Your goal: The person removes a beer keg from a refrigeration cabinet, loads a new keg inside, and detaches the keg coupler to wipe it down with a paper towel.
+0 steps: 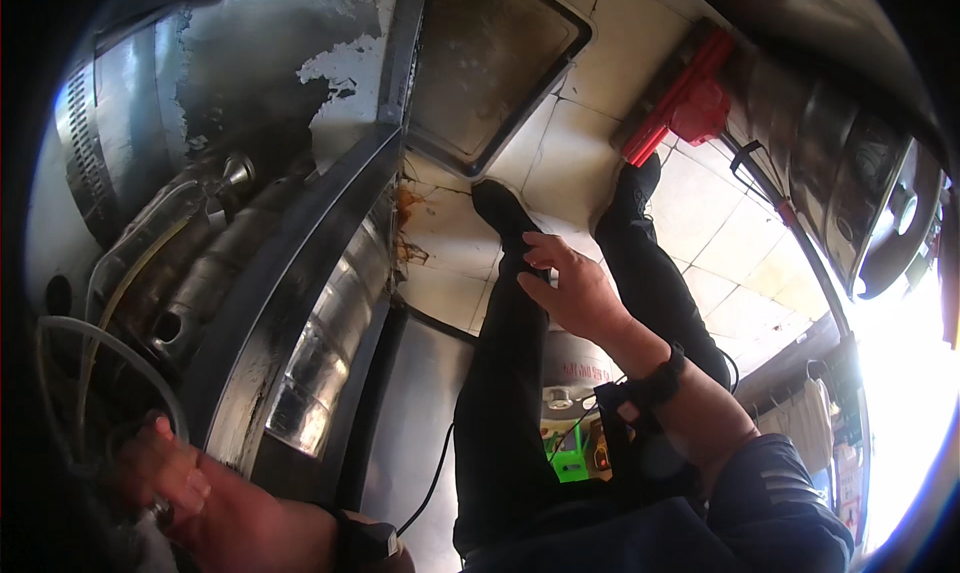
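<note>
My left hand [175,478] is at the lower left, its fingers curled in shadow beside a looped clear hose [110,328]. Something small and shiny shows by the fingers, but what they hold is too dark and blurred to make out. In front of my body, my right hand [575,288] hangs in the air above my leg, palm turned inward. Its fingers are loosely bent and apart, with nothing in them. Behind the dark metal frame on the left lie metal kegs [215,283], with a metal fitting [237,170] and a yellowish hose near them.
The dark metal beam [300,263] runs between my left hand and my legs. A dark-edged tray or mat [490,63] lies on the tiled floor [700,213] ahead. At the right are a red floor-tool head [690,103] with a long handle and a steel keg [820,153].
</note>
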Demonstrator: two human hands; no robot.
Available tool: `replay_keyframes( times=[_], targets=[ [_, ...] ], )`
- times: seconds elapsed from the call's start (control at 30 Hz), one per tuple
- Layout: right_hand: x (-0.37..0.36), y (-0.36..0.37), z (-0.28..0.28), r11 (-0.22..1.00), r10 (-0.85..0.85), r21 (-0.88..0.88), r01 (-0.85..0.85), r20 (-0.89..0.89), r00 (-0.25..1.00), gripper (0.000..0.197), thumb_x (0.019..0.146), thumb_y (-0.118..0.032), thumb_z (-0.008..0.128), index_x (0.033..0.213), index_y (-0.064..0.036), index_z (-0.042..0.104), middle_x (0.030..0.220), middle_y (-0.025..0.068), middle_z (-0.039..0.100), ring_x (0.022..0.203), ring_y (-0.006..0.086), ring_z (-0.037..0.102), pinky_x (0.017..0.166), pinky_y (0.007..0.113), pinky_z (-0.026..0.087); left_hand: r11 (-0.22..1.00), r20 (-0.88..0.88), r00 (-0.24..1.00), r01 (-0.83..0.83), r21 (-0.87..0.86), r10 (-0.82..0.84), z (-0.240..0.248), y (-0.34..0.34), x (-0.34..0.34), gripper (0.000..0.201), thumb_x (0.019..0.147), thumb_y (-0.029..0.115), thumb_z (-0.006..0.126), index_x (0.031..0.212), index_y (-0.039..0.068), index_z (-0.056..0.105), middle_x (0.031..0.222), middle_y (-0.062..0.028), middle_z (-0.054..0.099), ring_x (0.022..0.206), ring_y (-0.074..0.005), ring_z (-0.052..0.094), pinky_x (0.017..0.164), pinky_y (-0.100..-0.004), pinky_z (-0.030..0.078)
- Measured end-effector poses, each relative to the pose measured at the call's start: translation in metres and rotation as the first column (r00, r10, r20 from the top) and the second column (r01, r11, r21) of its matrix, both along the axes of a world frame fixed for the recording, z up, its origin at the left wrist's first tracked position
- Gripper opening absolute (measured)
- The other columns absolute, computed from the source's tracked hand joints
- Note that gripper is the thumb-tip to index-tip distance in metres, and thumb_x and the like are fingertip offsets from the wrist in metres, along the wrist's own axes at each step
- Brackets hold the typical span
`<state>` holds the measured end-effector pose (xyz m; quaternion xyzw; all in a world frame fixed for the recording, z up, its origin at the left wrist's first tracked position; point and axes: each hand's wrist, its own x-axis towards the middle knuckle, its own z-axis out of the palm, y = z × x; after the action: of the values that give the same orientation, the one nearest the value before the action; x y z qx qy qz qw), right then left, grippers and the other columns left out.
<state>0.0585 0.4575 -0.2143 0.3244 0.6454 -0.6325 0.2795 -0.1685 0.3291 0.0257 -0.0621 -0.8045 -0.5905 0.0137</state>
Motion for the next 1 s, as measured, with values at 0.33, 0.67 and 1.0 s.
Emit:
replay_keyframes(
  times=[0.33,0.67,1.0],
  targets=[
    [-0.066,0.022,0.058,0.954,-0.292,-0.174,0.244,-0.354,0.889,0.041,0.082,-0.006,0.065,0.122,-0.0028,0.054,0.100,0.0095,0.063,0.095,0.0173,0.061,0.085,0.030,0.048,0.710,-0.182,0.975,-0.220,-0.669,0.131,-0.043,-0.054,0.008,0.038,0.096,0.030,0.050,0.115,-0.002,0.056,0.115,-0.0121,0.059,0.102,-0.0204,0.059,0.082,-0.0306,0.050],
    [-0.159,0.003,0.218,0.886,-0.459,-0.389,0.253,-0.657,0.598,0.034,0.084,-0.010,0.064,0.117,-0.0031,0.059,0.082,0.0134,0.062,0.073,0.0222,0.061,0.067,0.031,0.049,0.920,0.295,0.912,-0.173,-0.352,0.284,-0.007,0.004,-0.019,0.059,0.095,0.055,0.039,0.087,0.002,0.062,0.074,-0.0021,0.058,0.062,-0.0105,0.049,0.055,-0.0245,0.039],
    [-0.178,-0.028,0.172,0.718,-0.607,-0.613,0.328,-0.323,0.726,0.047,0.088,-0.013,0.064,0.130,0.0002,0.047,0.079,0.0022,0.059,0.070,0.0096,0.054,0.066,0.025,0.046,0.880,0.244,0.963,0.013,-0.475,0.118,-0.053,-0.009,-0.030,0.045,0.097,0.042,0.046,0.089,0.000,0.061,0.069,-0.0026,0.057,0.060,-0.0119,0.050,0.057,-0.0295,0.042]
  ],
)
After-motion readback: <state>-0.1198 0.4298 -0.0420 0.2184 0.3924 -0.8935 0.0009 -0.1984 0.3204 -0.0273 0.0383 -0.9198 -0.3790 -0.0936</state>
